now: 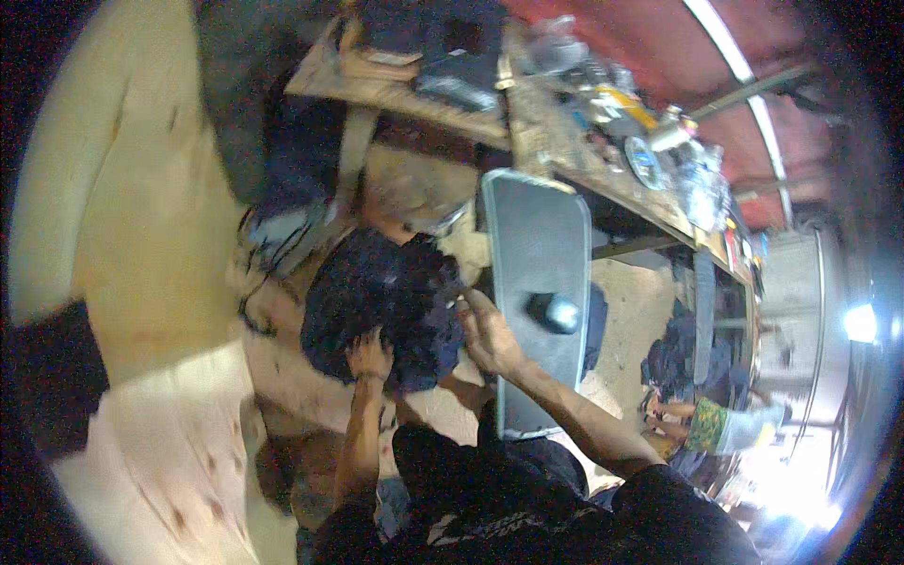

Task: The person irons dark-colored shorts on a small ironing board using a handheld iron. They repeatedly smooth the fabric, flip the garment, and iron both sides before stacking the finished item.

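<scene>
A crumpled dark navy cloth [381, 297] lies in a heap just left of a grey padded board [537, 235]. My left hand [369, 358] presses on the cloth's lower edge with curled fingers. My right hand [490, 334] grips the cloth's right side, next to the board's left edge. A dark rounded object with a shiny spot [554, 313] sits on the board, right of my right hand.
A cluttered wooden workbench [565, 141] runs across the top, with bottles and small items on it. More dark clothes [443, 42] are piled at its left end. Another person's hand and patterned sleeve [702, 419] are at the lower right. A pale sheet [141, 282] covers the left.
</scene>
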Available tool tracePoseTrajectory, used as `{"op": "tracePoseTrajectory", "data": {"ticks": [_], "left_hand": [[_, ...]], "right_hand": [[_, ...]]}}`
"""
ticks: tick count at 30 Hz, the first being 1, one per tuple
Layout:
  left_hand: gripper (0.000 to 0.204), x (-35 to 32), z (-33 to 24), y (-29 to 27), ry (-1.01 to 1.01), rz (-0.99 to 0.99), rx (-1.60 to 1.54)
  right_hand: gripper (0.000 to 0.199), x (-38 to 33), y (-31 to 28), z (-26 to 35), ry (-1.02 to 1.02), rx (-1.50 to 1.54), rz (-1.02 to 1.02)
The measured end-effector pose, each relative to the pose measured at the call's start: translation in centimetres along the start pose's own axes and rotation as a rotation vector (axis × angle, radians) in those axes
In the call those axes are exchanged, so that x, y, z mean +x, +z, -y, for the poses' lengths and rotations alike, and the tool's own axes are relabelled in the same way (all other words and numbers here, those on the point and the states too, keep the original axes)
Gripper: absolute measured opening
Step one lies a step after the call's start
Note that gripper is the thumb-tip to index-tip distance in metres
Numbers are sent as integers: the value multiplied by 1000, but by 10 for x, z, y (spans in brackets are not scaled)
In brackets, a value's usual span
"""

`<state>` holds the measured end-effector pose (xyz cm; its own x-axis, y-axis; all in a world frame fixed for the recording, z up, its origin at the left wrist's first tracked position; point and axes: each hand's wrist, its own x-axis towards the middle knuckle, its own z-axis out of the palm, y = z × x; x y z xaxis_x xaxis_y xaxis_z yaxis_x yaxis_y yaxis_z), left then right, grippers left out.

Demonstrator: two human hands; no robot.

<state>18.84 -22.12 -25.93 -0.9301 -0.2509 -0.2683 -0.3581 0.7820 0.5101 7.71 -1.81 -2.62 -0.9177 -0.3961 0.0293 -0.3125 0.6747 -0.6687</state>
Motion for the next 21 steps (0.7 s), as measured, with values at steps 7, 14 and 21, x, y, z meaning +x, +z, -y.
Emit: {"op": "tracePoseTrajectory", "data": {"ticks": [7, 14, 21], "left_hand": [[70, 43, -23, -6, -86, -90, -156], [70, 46, -23, -29, -50, -15, 119], [73, 93, -58, -73, 9, -23, 274]], "right_hand": [[29, 148, -224, -157, 73, -332, -443], [56, 336, -244, -307, 411, -638, -311], [55, 105, -218, -122, -28, 30, -198]]}}
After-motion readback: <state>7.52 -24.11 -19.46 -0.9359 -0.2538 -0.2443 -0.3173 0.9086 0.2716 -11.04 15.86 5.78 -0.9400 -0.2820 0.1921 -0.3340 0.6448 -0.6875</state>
